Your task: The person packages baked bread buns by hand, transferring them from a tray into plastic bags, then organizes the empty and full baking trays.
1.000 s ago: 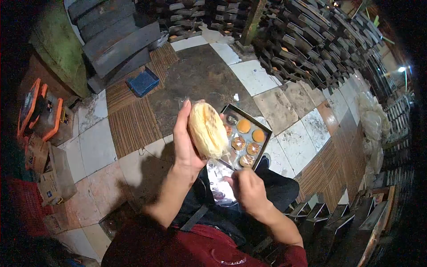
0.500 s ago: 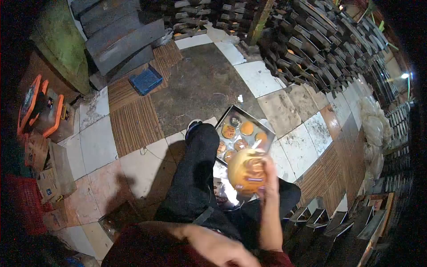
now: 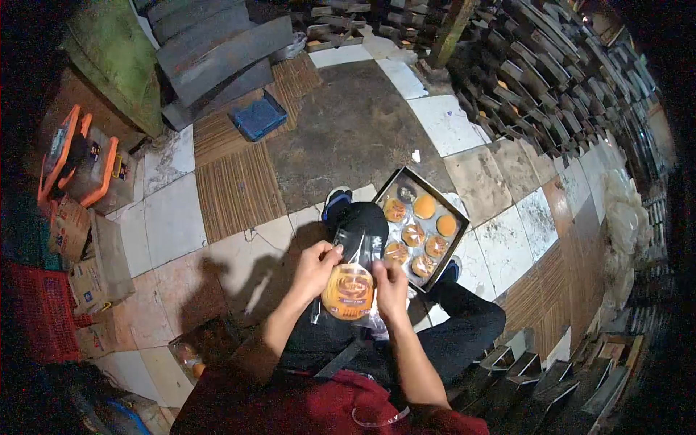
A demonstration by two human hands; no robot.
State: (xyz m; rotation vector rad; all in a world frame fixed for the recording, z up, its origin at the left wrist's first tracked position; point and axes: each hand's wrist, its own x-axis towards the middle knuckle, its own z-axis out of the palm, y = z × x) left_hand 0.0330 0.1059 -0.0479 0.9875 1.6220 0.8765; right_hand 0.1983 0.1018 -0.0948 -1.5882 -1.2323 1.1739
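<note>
Over my lap, a round golden bun in a clear printed plastic bag (image 3: pixel 348 293) hangs between my two hands. My left hand (image 3: pixel 316 267) pinches the left side of the bag near its upper part. On the other side, my right hand (image 3: pixel 391 288) has its fingers closed on the bag's right edge. The clear upper end of the bag stands up above the bun. Just beyond my right hand, a dark square tray (image 3: pixel 451 243) lies on the floor with several round buns in it, such as a plain orange bun (image 3: pixel 424 206).
A blue plastic tray (image 3: pixel 257 117) lies on the floor ahead. Orange-edged bins (image 3: pixel 101 170), a cardboard box (image 3: pixel 90 286) and a red crate (image 3: pixel 40 312) stand at left. Stacked dark metal trays (image 3: pixel 540 90) fill the right. Another dark tray (image 3: pixel 210 341) is beside my left thigh.
My right hand has brought the bagged bun leftward over my lap. My left hand has come up from below and taken hold of the bag. The view has shifted slightly.
</note>
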